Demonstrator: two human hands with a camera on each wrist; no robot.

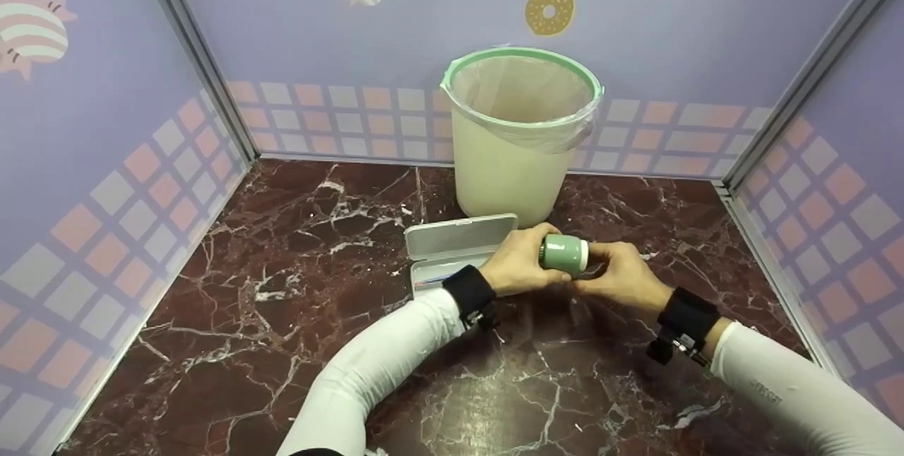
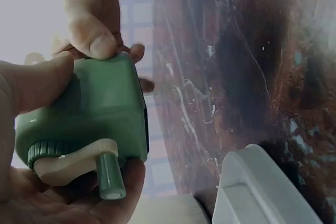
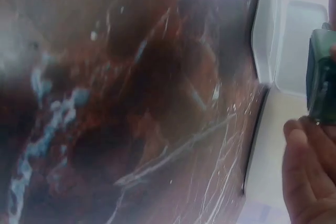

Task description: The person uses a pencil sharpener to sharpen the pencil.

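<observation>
A green hand-crank pencil sharpener [image 1: 563, 254] with a white end is held up above the table, lying on its side. My left hand [image 1: 519, 262] grips its body, the thumb on one face and fingers beneath. In the left wrist view, its pale crank arm with a green knob [image 2: 111, 177] points toward the camera. My right hand [image 1: 625, 279] pinches the opposite end, its thumb on the sharpener's edge. Under the left wrist lies an open translucent pencil case [image 1: 462, 236], partly hidden by that hand. Thin blue and reddish sticks [image 1: 434, 279] lie inside.
A cream bin [image 1: 512, 170] with a green rim and a plastic liner stands behind the hands, close to the back wall. Patterned panels [image 1: 339, 39] enclose the dark red marbled table [image 1: 282, 301] at the back and both sides.
</observation>
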